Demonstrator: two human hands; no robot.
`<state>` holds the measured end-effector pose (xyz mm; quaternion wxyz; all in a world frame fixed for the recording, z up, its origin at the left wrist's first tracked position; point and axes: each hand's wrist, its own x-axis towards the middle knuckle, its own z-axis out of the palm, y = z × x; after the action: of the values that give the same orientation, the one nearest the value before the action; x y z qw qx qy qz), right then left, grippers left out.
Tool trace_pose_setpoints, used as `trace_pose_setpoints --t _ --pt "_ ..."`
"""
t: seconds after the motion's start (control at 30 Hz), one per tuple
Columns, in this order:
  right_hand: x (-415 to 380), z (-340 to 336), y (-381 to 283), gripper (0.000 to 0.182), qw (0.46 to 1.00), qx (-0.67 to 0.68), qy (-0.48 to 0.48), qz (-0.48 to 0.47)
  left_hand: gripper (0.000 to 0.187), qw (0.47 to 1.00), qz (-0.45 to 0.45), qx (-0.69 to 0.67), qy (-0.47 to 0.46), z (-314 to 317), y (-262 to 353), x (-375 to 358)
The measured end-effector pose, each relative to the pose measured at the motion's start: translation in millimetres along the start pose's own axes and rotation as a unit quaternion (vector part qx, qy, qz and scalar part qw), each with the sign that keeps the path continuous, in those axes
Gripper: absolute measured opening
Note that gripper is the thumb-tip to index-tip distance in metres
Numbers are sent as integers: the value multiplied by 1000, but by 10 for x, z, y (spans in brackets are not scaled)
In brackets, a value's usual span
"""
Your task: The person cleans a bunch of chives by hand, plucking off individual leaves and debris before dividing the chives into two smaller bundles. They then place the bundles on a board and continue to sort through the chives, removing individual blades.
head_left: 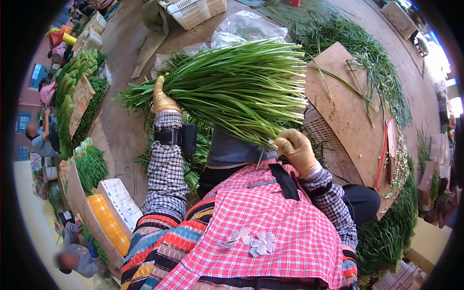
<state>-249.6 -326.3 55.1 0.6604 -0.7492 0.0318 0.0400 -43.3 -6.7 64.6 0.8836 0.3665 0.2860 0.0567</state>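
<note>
Stalks [237, 82] against left thumb [159, 84], right fingertips [279, 142]

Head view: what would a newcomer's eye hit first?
Most likely the big fanned bunch of long green stalks at upper centre, its leafy end in the left hand and the right hand at the lower edge of its pale cut ends. Next, the pink-and-white checked cloth apron at bottom centre. Then the flat brown board on the right, strewn with loose stalks.
</note>
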Motion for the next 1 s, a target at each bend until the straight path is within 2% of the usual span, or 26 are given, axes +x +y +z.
trace_pose_setpoints --t 0.03,0.17,0.2,0.3,0.33,0.37,0.43,0.47,0.57,0.6,0.7,0.83,0.93,1.0 --pt "-14 -18 -80 15 995 93 17 45 46 1000 -1 0 -1 -14 -2 24" --pt "-45 -272 -143 15 978 193 67 42 45 1000 1 3 0 -10 0 17" --pt "-58 -340 -170 11 960 274 50 36 45 1000 0 2 -2 -12 4 16" --pt "-104 -336 -357 14 996 89 -11 -5 46 1000 -5 0 -2 -4 -1 12" --pt "-27 -241 -290 29 987 -27 -48 -149 46 1000 -4 2 1 0 0 2" --pt "-20 -284 -333 35 960 -235 -134 -76 46 1000 -4 5 4 6 2 -5" --pt "17 -110 -311 32 911 -373 -127 -121 47 1000 -3 3 -14 -4 3 11" --pt "32 -49 -237 30 912 -378 -99 -122 47 1000 -3 2 -21 -18 0 13" --pt "120 3 46 28 889 -420 -137 -115 47 1000 4 3 -6 -17 -12 16" --pt "121 -5 80 27 903 -399 -136 -79 47 1000 1 0 -9 -27 -7 26" --pt "80 -25 100 25 968 -225 -104 -37 47 1000 -8 -4 -16 -37 -7 41" --pt "30 -56 34 21 980 -50 -151 123 47 1000 -8 -3 -21 -12 2 14" --pt "5 -57 7 16 981 -10 -109 158 48 1000 -5 1 -17 -25 1 37" --pt "2 -68 -35 15 989 -4 -84 123 48 1000 -6 2 -15 -35 6 49"
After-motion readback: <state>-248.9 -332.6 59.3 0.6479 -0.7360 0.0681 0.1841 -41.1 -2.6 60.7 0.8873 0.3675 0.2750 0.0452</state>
